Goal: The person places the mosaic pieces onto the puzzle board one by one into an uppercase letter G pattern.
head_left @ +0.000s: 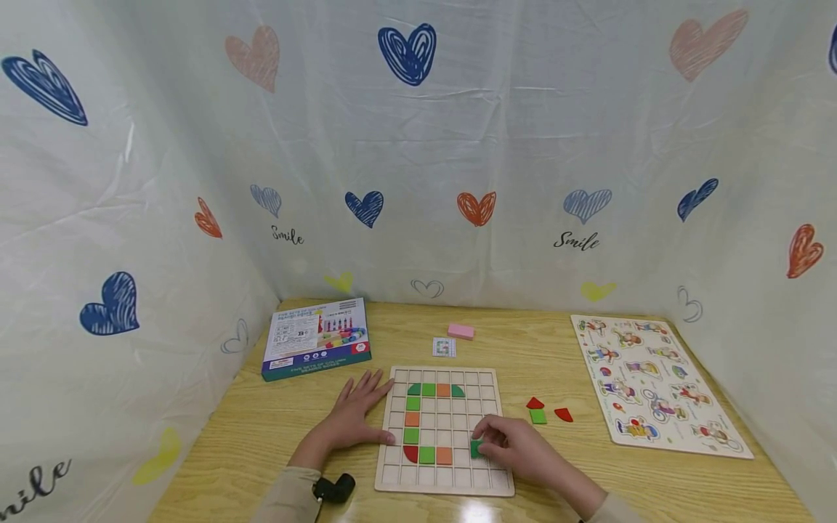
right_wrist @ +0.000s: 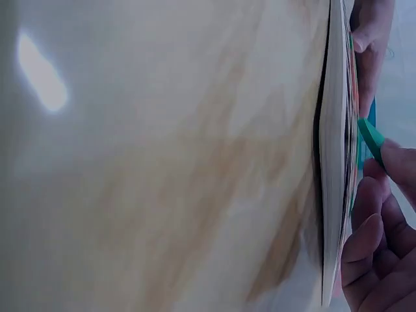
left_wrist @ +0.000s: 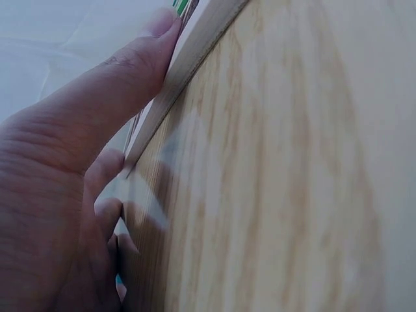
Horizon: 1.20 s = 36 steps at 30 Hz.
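A wooden grid board [head_left: 442, 479] lies flat on the table, with light green and orange squares, dark green quarter-rounds and a red quarter-round [head_left: 410, 453] set in a C-like row. My left hand [head_left: 356, 415] rests along the board's left edge, fingers straight and spread, thumb [left_wrist: 123, 88] over the rim. Over the board's right side my right hand [head_left: 513, 444] pinches a dark green piece [right_wrist: 372, 138] between thumb and fingertips. In the head view that green piece is partly hidden by the fingers, close over a grid cell right of the orange square [head_left: 444, 456].
Right of the board lie a loose green square [head_left: 538, 417] and two red pieces [head_left: 563, 415]. A small pattern card [head_left: 444, 347] and a pink block [head_left: 461, 332] sit behind it. A game box [head_left: 317, 338] stands back left; a picture puzzle board [head_left: 660, 385] is at right.
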{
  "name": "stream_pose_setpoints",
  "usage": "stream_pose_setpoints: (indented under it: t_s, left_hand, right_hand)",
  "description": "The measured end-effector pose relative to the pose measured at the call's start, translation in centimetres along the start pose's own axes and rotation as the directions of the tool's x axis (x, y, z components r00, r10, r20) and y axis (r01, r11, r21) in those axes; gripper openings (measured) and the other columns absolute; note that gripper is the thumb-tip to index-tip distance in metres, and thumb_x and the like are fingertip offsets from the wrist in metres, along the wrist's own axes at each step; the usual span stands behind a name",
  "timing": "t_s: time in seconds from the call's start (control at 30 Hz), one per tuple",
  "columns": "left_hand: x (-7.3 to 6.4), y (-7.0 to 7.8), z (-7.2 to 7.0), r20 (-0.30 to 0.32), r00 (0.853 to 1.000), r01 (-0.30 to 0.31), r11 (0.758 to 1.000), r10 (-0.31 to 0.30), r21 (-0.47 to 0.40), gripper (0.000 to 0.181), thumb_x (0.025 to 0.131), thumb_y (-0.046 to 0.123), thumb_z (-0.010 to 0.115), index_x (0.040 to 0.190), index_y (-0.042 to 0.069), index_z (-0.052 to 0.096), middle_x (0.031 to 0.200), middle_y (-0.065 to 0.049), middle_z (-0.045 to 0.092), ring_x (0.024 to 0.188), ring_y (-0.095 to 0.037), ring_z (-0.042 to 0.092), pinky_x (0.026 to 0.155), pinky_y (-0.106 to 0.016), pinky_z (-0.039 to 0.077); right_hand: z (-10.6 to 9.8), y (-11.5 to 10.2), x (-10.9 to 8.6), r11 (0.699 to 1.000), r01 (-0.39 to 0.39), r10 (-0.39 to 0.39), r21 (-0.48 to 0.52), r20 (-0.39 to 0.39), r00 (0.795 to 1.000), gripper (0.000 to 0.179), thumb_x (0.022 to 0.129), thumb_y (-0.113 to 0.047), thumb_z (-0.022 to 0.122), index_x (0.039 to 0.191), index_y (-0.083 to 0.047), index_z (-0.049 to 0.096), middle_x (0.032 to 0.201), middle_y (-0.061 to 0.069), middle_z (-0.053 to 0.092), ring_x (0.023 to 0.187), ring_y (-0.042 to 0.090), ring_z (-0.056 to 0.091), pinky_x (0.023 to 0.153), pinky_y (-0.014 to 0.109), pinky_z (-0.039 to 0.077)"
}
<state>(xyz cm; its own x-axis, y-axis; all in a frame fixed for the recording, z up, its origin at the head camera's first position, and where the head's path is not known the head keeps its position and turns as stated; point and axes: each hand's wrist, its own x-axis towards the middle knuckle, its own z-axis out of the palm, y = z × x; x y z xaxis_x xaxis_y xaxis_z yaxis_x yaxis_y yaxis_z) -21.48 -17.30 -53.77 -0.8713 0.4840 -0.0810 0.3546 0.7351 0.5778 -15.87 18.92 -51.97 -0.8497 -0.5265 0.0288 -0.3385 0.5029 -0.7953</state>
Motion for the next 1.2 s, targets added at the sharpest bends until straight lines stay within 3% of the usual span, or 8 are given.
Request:
stream_pose_setpoints:
  t_s: [0.23, 0.5, 1.2]
  left_hand:
    - [0.0, 0.2, -0.1, -0.002, 1.000, 0.004, 1.000, -0.004, -0.008, 0.106, 0.077, 0.063, 0.080, 0.161, 0.020, 0.033, 0.170, -0.013, 0.014, 0.156, -0.037, 0.001, 0.123, -0.059, -0.006]
    - [0.0, 0.2, -0.1, -0.001, 1.000, 0.005, 1.000, -0.005, -0.003, 0.106, 0.077, 0.063, 0.080, 0.161, 0.020, 0.033, 0.170, -0.013, 0.014, 0.156, -0.037, 0.002, 0.123, -0.059, -0.006]
    - [0.0, 0.0, 0.0, -0.004, 1.000, 0.007, 1.000, -0.007, -0.008, 0.106, 0.076, 0.063, 0.080, 0.161, 0.020, 0.034, 0.170, -0.012, 0.014, 0.156, -0.037, 0.002, 0.123, -0.059, -0.006]
  right_hand:
    - [1.3, -0.9, 0.9, 0.999, -0.030, 0.031, -0.029, 0.042, 0.999, 0.003, 0.097, -0.024, 0.071, 0.100, -0.024, 0.070, 0.079, -0.014, 0.060, 0.073, 0.002, 0.054, 0.065, 0.021, 0.048]
    - [2.1, -1.3, 1.5, 0.996, -0.008, 0.012, -0.090, 0.043, 0.999, 0.005, 0.095, -0.023, 0.073, 0.096, -0.025, 0.069, 0.072, -0.016, 0.055, 0.065, -0.001, 0.049, 0.059, 0.020, 0.045]
    - [2.2, -2.1, 1.9, 0.987, 0.017, -0.009, -0.160, 0.053, 0.999, 0.011, 0.090, -0.014, 0.078, 0.094, -0.020, 0.070, 0.072, -0.018, 0.052, 0.064, -0.002, 0.046, 0.061, 0.019, 0.044]
